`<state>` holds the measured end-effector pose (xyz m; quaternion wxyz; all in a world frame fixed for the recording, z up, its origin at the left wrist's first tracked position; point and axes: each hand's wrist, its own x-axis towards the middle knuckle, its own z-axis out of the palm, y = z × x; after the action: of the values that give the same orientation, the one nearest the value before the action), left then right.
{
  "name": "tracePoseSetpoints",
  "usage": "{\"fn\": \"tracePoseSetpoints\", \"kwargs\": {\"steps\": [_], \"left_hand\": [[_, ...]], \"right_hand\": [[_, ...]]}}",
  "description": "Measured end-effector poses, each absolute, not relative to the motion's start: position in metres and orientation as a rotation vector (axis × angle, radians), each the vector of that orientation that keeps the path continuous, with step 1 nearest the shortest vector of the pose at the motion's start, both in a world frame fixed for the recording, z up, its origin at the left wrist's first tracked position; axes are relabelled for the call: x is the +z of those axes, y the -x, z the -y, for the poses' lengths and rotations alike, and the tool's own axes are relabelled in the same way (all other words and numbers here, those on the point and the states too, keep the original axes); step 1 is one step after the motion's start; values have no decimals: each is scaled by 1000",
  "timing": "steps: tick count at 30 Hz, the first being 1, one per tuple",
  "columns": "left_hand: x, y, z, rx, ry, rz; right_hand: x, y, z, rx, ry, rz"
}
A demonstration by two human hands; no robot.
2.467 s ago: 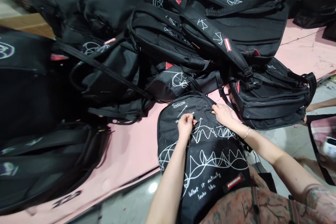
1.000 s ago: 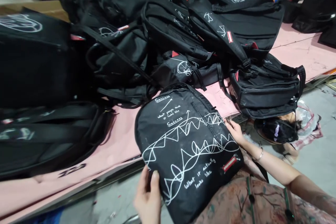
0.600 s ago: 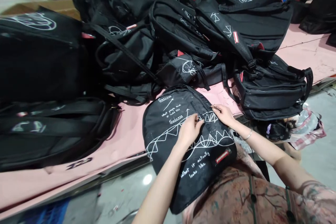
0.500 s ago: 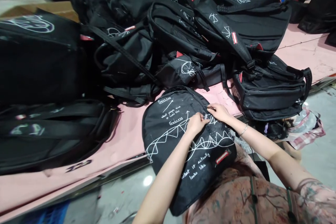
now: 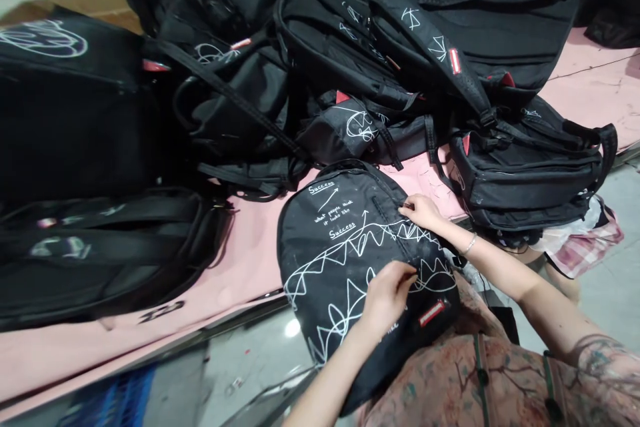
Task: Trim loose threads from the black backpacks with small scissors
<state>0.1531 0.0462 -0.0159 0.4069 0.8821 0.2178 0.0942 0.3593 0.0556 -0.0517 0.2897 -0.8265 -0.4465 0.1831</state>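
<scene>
A black backpack (image 5: 320,257) with white scribbled lines, the lettering "Success" and a small red label lies in front of me. Its near end hangs past the table edge against my lap. A slanted zip line (image 5: 383,210) runs down its front panel. My left hand (image 5: 390,290) is pinched closed at the lower end of that line; anything between its fingertips is hidden. Farther up, near the backpack's right edge, my right hand (image 5: 421,211) pinches the backpack's fabric beside the zip line.
Several more black backpacks (image 5: 330,47) are heaped along the back of the pink-covered table (image 5: 250,240). Another black backpack (image 5: 535,177) sits to the right, and one lies at the left (image 5: 100,253). A checked cloth (image 5: 590,247) is below the right table edge.
My left hand has slid down the backpack toward me, away from my right hand. My right hand stays near the upper zip line. The view has shifted slightly.
</scene>
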Motion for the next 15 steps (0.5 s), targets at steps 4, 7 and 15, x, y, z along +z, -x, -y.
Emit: {"fn": "tracePoseSetpoints", "kwargs": {"steps": [4, 7, 15], "left_hand": [[-20, -146, -61, 428, -1820, -731], [-23, -157, -64, 522, -1477, -886], [2, -143, -79, 894, -1024, -985]], "right_hand": [[-36, -329, -30, 397, 2107, 1138], [-18, -287, -1, 471, 1806, 1276], [-7, -291, 9, 814, 1851, 1289]]}}
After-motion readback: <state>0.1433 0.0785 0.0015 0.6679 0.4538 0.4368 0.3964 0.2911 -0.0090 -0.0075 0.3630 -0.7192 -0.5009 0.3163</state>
